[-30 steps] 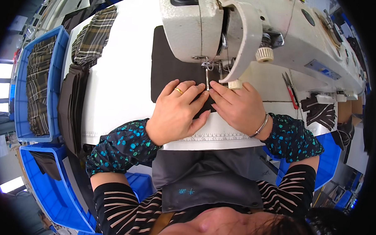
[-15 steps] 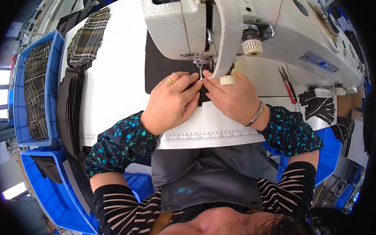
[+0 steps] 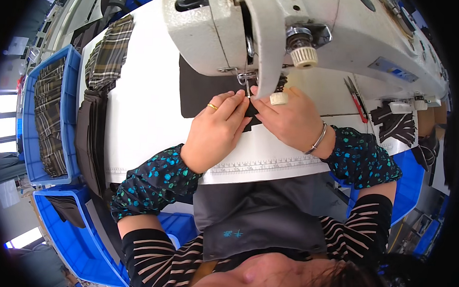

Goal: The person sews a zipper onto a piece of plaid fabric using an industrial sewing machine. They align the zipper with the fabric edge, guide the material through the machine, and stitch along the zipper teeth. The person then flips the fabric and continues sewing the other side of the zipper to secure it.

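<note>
A dark brown fabric piece (image 3: 198, 92) lies under the presser foot (image 3: 243, 78) of a white sewing machine (image 3: 192, 41), with a short narrow metallic strip, apparently a zipper, (image 3: 248, 89) on it at the foot. My left hand (image 3: 215, 130), a ring on one finger, presses its bunched fingertips onto the fabric just left of the strip. My right hand (image 3: 292, 120), with a bracelet at the wrist, has its fingers together on the fabric at the strip's right side, the tips partly hidden behind the machine's guard (image 3: 268, 54).
Folded plaid fabric (image 3: 109, 50) and dark stacked pieces (image 3: 88, 138) lie at the table's left, beside blue bins (image 3: 71, 112) (image 3: 69, 249). Red-handled snips (image 3: 359, 107) and dark scraps (image 3: 392, 124) lie at the right. More blue bins sit below the table (image 3: 407, 185).
Both hands have moved slightly away from me, closer to the presser foot, with the fabric. My left hand's fingers have drawn closer together. The whole view has shifted a little.
</note>
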Action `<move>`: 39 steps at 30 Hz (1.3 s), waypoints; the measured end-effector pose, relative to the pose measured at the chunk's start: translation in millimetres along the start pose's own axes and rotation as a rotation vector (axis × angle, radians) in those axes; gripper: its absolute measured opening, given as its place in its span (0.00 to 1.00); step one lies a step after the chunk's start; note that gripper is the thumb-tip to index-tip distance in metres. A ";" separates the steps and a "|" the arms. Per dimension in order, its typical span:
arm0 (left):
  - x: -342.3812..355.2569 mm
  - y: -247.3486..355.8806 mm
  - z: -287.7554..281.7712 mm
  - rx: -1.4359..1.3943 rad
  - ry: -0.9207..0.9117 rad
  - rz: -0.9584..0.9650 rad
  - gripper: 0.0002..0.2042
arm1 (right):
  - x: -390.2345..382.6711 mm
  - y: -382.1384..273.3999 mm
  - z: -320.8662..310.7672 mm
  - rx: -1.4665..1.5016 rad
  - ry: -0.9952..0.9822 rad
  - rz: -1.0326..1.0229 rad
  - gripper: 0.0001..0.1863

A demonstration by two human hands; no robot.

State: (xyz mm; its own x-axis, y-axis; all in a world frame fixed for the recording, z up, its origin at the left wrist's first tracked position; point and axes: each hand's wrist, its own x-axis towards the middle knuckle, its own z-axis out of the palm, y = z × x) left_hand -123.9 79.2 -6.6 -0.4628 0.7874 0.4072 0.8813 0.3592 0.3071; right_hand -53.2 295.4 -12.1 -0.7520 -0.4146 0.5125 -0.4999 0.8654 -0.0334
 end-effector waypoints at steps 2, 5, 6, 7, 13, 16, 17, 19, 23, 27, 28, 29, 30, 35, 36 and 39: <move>2.0 0.0 -1.4 0.015 -0.010 0.013 0.19 | -0.1 -0.1 0.4 -0.008 0.000 -0.004 0.05; 4.1 0.0 -3.0 0.021 -0.024 0.017 0.19 | -2.2 1.2 1.0 -0.014 -0.046 -0.005 0.11; 4.4 -0.4 -3.4 0.021 -0.031 0.018 0.19 | -4.7 1.3 -1.1 -0.016 -0.110 0.006 0.16; 4.4 -1.2 -3.2 0.029 -0.024 0.023 0.19 | -5.8 1.3 -2.3 -0.019 -0.174 0.017 0.22; 11.3 -6.1 -2.0 0.061 0.004 0.025 0.18 | 0.8 5.5 7.0 0.019 0.013 0.047 0.07; 15.2 -9.6 -1.4 0.070 0.013 0.025 0.17 | 2.2 8.0 8.8 0.012 0.037 0.054 0.06; 15.7 -9.7 -1.4 0.070 0.009 0.020 0.16 | 2.2 8.9 7.8 0.012 0.026 0.053 0.06; 16.0 -10.0 -2.3 0.081 0.010 0.011 0.16 | 3.2 11.3 3.6 0.098 0.007 0.099 0.07; 16.1 -11.2 0.9 0.106 0.020 0.012 0.15 | -1.0 16.5 7.6 0.709 0.021 0.564 0.07; 15.0 -9.4 -0.6 0.196 0.052 0.024 0.15 | 1.6 32.7 4.0 1.054 -0.080 0.769 0.07; 13.9 -9.3 -0.2 0.203 0.056 0.028 0.15 | 1.9 36.6 0.6 0.971 -0.095 0.713 0.08; 11.9 -9.5 1.2 0.210 0.060 0.033 0.14 | 2.0 40.0 -2.9 0.889 -0.109 0.657 0.09; 11.0 -9.7 1.8 0.218 0.063 0.039 0.14 | 2.0 42.5 -5.4 0.806 -0.121 0.602 0.09; 13.9 -9.4 -0.3 0.199 0.052 0.035 0.13 | 3.3 16.7 -0.4 0.194 0.016 0.130 0.10; 13.9 -9.2 -0.6 0.199 0.051 0.035 0.13 | 4.2 14.3 -0.4 0.201 -0.008 0.160 0.10; 15.1 -10.9 1.7 0.204 0.069 0.032 0.12 | 6.0 12.7 -3.6 0.178 -0.075 0.203 0.10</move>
State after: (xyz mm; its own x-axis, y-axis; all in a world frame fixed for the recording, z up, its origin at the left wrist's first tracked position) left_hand -140.4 88.1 -5.3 -0.4333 0.7665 0.4740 0.8936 0.4336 0.1157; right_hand -62.6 304.9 -6.3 -0.8707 -0.2635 0.4152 -0.3988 0.8724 -0.2826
